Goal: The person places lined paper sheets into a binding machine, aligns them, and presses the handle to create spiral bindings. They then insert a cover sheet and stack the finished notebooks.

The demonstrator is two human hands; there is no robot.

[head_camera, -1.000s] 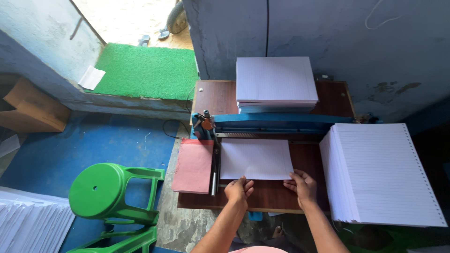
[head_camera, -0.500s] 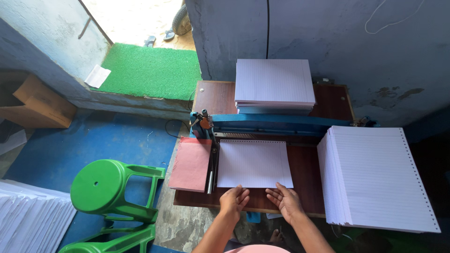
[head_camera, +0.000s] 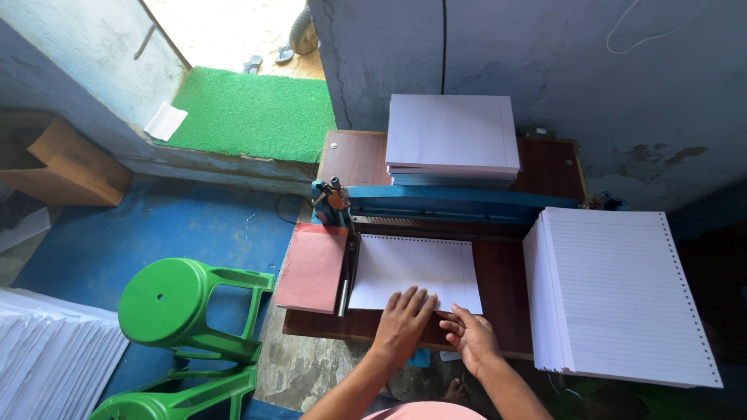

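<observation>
A sheet of lined paper lies flat on a brown wooden table, its far edge under the blue bar of a punching machine. My left hand rests palm down on the sheet's near edge, fingers spread. My right hand sits beside it at the sheet's near right corner, fingers touching the paper edge. A tall stack of lined paper with holes punched along its right edge stands to the right of my hands.
Another paper stack sits behind the machine. A red board lies left of the sheet. A green plastic stool stands at the left on the blue floor, more white paper at bottom left, a cardboard box and green mat beyond.
My right hand has moved left along the sheet's near edge toward my left hand. The left hand has slid a little further onto the paper.
</observation>
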